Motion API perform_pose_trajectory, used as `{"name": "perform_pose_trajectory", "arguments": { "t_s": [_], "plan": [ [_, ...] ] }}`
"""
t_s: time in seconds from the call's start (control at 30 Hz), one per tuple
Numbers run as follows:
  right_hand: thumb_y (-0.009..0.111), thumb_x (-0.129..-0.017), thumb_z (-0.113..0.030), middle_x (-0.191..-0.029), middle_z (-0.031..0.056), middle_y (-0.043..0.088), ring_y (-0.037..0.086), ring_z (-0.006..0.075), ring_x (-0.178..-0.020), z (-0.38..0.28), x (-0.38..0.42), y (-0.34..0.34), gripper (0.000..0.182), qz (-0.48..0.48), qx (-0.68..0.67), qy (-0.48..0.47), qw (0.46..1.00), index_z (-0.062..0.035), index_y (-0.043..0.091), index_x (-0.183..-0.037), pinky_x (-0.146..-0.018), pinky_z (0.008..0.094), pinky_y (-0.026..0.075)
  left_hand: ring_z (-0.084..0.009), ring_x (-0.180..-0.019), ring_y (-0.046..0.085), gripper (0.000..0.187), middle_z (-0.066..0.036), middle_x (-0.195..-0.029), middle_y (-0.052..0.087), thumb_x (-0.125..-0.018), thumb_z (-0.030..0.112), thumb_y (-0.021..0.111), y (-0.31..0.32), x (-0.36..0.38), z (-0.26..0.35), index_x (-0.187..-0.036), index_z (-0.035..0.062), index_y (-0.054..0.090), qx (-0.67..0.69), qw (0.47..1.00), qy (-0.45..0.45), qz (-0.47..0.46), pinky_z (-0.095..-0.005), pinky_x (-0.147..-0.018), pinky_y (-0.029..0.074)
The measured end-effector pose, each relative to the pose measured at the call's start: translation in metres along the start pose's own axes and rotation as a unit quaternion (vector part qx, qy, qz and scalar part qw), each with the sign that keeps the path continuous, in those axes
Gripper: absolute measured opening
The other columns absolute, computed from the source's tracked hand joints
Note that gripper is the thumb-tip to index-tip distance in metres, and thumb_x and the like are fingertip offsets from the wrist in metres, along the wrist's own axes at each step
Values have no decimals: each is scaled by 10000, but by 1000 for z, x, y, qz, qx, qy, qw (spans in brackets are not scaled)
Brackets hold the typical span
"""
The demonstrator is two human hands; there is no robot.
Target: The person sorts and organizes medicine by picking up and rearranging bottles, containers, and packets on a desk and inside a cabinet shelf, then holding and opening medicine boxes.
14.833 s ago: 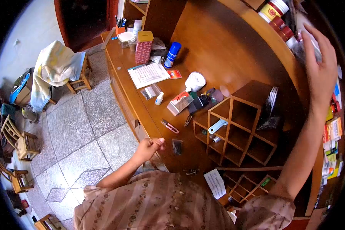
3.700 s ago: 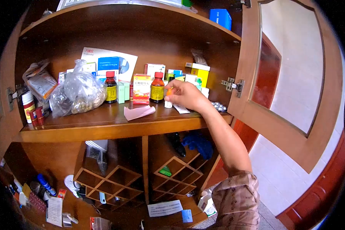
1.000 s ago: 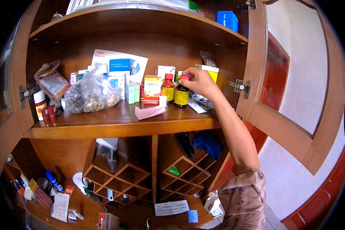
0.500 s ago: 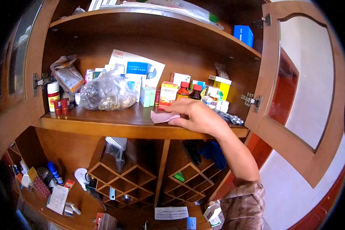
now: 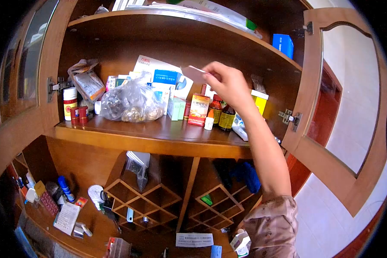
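The fingers (image 5: 213, 67) of the right hand (image 5: 234, 88) are closed together, pinching a thin pink slip (image 5: 193, 74) by its edge, and the slip hangs in the air in the centre of the frame, above the shelf (image 5: 159, 134) and in front of the things stood along it. The step in hand looks like carrying this light, stiff-looking piece over the row; setting it down or taking it out would call for a steady pinch and a path clear of the bottle tops. Below it stand the red-and-yellow box (image 5: 198, 110), a small white bottle with an orange cap (image 5: 209, 123) just beside that, and two brown bottles, one with a red cap (image 5: 216, 114), the other (image 5: 226, 119) partly behind the wrist, so its cap is hard to make out. Farther left sits a knotted plastic bag (image 5: 135, 103), its contents blurred by the film. The yellow box (image 5: 259, 102) at the right end is partly covered by the forearm, as are packs near it. Whether the slip is paper or thin card, and whether it is folded, I cannot tell. The left hand is out of view, and the tabletop (image 5: 92, 241) at lower left is cut off by the dark rim.
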State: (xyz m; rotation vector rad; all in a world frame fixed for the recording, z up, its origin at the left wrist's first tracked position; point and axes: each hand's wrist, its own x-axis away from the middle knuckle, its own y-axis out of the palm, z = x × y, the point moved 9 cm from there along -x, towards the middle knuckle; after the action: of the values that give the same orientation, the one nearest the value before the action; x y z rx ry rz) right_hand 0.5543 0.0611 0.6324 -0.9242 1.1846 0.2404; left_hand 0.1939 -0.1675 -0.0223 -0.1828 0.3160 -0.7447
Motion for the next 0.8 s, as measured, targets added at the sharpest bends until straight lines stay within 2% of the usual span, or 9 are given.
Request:
{"name": "perform_pose_trajectory", "arguments": {
  "t_s": [0.13, 0.23, 0.43, 0.5, 0.53, 0.57, 0.63, 0.7, 0.8],
  "plan": [
    [558, -815, -207, -872, 124, 668, 644, 302, -809, 5, -27, 59, 166, -35, 203, -78, 975, -142, 678, -909, -721, 428, 513, -259, -1098, 493, 583, -147, -1200, 514, -740, 29, 647, 0, 1, -1, -1277, 29, 420, 10, 1000, -4, -4, -368, -850, 459],
    [634, -758, -230, -830, 113, 677, 647, 291, -773, 46, -43, 113, 139, -185, 269, -1, 945, -142, 700, -842, -690, 386, 506, -260, -1110, 489, 575, -144, -1201, 518, -743, 19, 638, -3, 2, -2, -1276, 31, 423, 21, 1000, -8, -2, -371, -861, 455],
    [675, -741, -378, -869, 105, 689, 638, 225, -746, 58, -30, 154, 287, -417, 178, 102, 886, -104, 720, -816, -724, 363, 485, -261, -1136, 479, 559, -140, -1205, 525, -750, -1, 619, -6, 8, -24, -1274, 33, 428, 111, 993, -49, -1, -376, -881, 448],
    [649, -768, -449, -903, 127, 684, 630, 230, -781, 60, -35, 156, 397, -403, 183, 90, 892, -79, 714, -895, -737, 379, 478, -261, -1144, 476, 554, -138, -1206, 527, -752, -8, 613, 12, 9, -49, -1273, 33, 429, 397, 904, -152, -31, -378, -888, 445],
    [636, -774, -472, -925, 137, 680, 630, 238, -805, 55, -34, 153, 437, -418, 158, 107, 888, -68, 707, -924, -750, 382, 477, -262, -1161, 472, 533, -142, -1236, 515, -758, 4, 615, -11, 18, 5, -1259, 34, 436, -3, 999, 15, 30, -371, -897, 443],
    [624, -780, -495, -946, 147, 676, 629, 246, -829, 53, -32, 153, 478, -431, 134, 124, 884, -56, 700, -953, -764, 385, 476, -262, -1160, 474, 534, -142, -1237, 514, -760, 5, 615, -15, 20, 13, -1261, 34, 434, -56, 997, 41, 28, -369, -897, 443],
    [637, -778, -480, -987, 148, 670, 630, 249, -893, 41, -37, 152, 485, -419, 121, 130, 891, -54, 683, -1005, -822, 371, 472, -261, -1158, 476, 536, -144, -1241, 512, -762, 7, 615, -13, 17, 14, -1264, 34, 429, -46, 998, 31, 13, -367, -897, 444],
    [696, -729, -437, -1119, 177, 619, 598, 277, -1033, 2, -58, 132, 584, -272, 82, 0, 959, -31, 598, -1137, -898, 361, 455, -260, -1155, 479, 538, -145, -1244, 510, -765, 9, 615, -9, 14, 21, -1267, 34, 425, -43, 999, 29, 3, -364, -897, 444],
    [743, -686, -369, -1253, 210, 523, 521, 323, -1142, -43, -60, 148, 743, -210, -145, -149, 955, -97, 448, -1312, -948, 357, 421, -259, -1152, 482, 541, -148, -1249, 507, -769, 12, 615, -2, 10, 34, -1272, 33, 418, -39, 999, 29, -13, -361, -897, 444]
  ]
}}
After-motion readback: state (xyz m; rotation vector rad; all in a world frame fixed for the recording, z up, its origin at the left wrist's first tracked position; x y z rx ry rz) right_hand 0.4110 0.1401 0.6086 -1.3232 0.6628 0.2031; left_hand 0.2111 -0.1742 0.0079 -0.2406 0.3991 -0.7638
